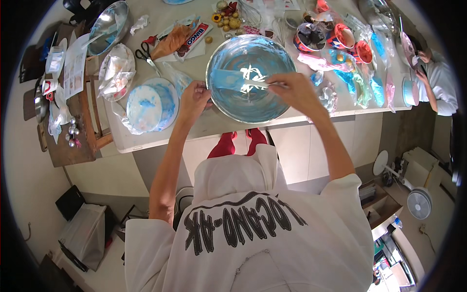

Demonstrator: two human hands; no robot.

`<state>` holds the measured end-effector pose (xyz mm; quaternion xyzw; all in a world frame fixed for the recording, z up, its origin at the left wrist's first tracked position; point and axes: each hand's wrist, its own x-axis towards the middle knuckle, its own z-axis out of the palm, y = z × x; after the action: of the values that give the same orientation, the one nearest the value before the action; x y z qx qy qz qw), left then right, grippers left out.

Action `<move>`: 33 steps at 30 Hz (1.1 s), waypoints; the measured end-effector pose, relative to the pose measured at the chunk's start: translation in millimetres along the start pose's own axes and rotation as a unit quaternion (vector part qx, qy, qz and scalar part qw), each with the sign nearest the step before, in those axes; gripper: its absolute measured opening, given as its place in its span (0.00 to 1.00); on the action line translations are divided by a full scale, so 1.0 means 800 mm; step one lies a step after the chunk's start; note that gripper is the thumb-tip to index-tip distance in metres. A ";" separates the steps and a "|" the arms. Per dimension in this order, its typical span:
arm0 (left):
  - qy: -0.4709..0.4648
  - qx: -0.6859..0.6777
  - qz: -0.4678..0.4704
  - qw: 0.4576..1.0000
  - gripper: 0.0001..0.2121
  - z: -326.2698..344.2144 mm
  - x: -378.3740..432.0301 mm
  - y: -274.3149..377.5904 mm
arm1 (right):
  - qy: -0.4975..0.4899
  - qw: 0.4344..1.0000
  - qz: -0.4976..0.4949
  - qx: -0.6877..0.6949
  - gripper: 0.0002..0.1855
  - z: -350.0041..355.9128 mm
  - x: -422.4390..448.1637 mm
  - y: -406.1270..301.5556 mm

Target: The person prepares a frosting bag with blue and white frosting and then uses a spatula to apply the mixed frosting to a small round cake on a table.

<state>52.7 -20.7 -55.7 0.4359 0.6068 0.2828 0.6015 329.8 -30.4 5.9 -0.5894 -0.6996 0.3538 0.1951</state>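
Observation:
A large steel mixing bowl point(237, 109) stands near the table's front edge, its inside smeared with blue cream. My left hand point(195, 98) grips the bowl's left rim between thumb and fingers. In my right hand point(297, 93) is the handle of a spatula point(228, 79), whose wide, blue-coated blade points left inside the bowl. Bright white streaks point(251, 76) show at the bowl's middle; I cannot tell whether they are cream or glare. Left of my left hand, a round cake point(147, 106) with white and blue cream sits on a board.
Scissors point(147, 58) and a Bingo biscuit packet point(193, 40) lie behind the cake. Another steel bowl point(109, 27) tilts at the back left. At right are paper cups of coloured cream point(341, 35) and piping bags point(361, 87). A person point(437, 80) stands at the far right.

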 end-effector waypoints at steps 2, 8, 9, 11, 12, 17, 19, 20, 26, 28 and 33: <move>0.003 0.005 -0.002 1.000 0.10 -0.001 -0.002 0.001 | -0.013 0.999 0.028 -0.036 0.10 -0.031 -0.006 0.009; 0.014 0.043 0.035 0.998 0.11 0.013 -0.011 0.009 | -0.030 0.962 0.104 -0.249 0.09 -0.035 -0.014 0.039; 0.010 0.047 0.067 0.997 0.11 0.016 -0.009 0.002 | -0.006 0.971 0.071 -0.227 0.09 -0.019 -0.011 0.038; 0.004 0.057 0.129 0.990 0.11 0.021 -0.005 -0.012 | 0.041 0.983 0.003 -0.179 0.08 0.011 -0.004 0.028; 0.007 0.055 0.123 0.991 0.11 0.023 -0.003 -0.013 | 0.040 0.987 -0.003 -0.154 0.08 0.014 -0.001 0.020; 0.022 0.058 0.135 0.989 0.11 0.016 0.003 -0.029 | -0.030 0.992 0.057 0.109 0.10 -0.018 0.002 -0.007; 0.032 0.066 0.134 0.988 0.11 0.020 0.000 -0.025 | -0.029 0.989 0.056 0.133 0.12 -0.042 0.000 -0.003; 0.038 0.069 0.132 0.988 0.11 0.022 -0.002 -0.023 | -0.023 0.990 0.051 0.129 0.12 -0.055 -0.002 -0.004; 0.047 0.090 0.194 0.976 0.11 0.024 -0.021 -0.001 | -0.072 0.974 0.122 -0.176 0.09 -0.079 -0.033 0.023; 0.042 0.108 0.214 0.970 0.11 0.034 -0.020 0.007 | -0.067 0.988 0.070 -0.119 0.09 -0.059 -0.042 0.071; 0.065 0.154 0.222 0.961 0.11 0.041 -0.031 0.009 | -0.092 0.988 0.089 0.091 0.09 -0.002 -0.008 0.042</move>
<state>83.5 -44.7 -41.3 0.6278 0.5684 0.3403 0.4086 355.5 -34.2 -16.3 -0.5940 -0.6243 0.4846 0.1500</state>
